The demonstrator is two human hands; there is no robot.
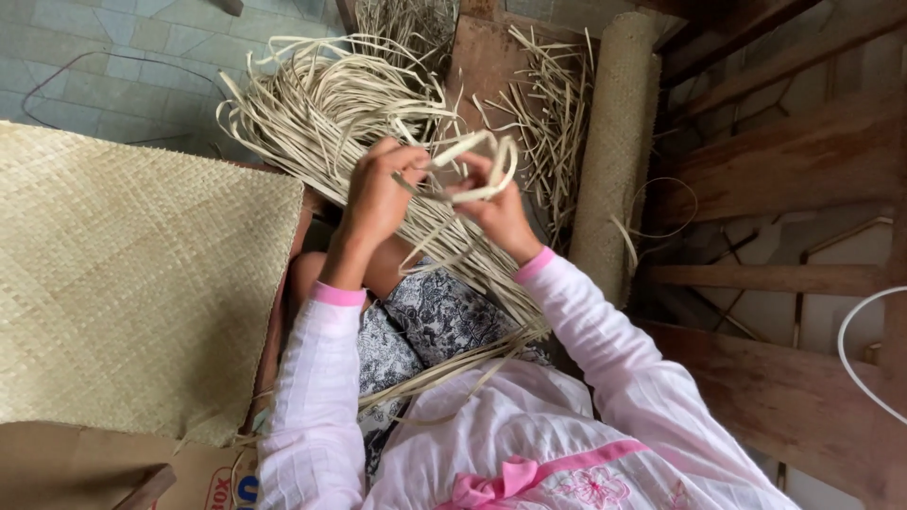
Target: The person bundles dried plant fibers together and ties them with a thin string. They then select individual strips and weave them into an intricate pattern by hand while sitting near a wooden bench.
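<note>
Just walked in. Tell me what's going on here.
A seated person in a pink long-sleeved top is working pale, flat plant strips with both bare hands. The left hand and right hand are raised together over the lap, each pinching a looped strip bent between them. A big loose bundle of strips fans out across the floor ahead and trails back over the lap. A finished woven mat lies flat to the left, and a rolled mat stands against wooden planks on the right.
</note>
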